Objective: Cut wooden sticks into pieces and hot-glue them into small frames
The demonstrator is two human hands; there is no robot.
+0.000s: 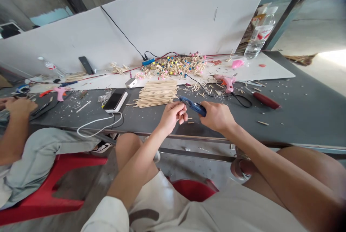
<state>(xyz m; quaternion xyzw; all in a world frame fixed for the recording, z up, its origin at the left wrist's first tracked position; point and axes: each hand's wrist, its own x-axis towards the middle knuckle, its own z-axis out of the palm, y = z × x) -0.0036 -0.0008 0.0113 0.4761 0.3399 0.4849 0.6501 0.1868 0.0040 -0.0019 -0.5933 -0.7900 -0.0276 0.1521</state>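
My right hand [218, 116] is wrapped round a dark blue plier-like hand tool [196, 107], whose curved head points left over the table's front part. My left hand [173, 116] is closed in a pinch right at the tool's head; whatever lies between its fingers is too small to make out. Just behind my left hand lies a bundle of thin wooden sticks [156, 93], side by side. A few short cut stick pieces [190, 121] rest on the table between my hands.
Behind the sticks is a heap of short sticks with coloured balls [178, 65]. A pink glue gun [228, 83] and a red-handled knife [266, 100] lie to the right. A power bank with a phone-like screen [115, 100] and white cable sits left. A co-worker's hand [20, 105] shows far left.
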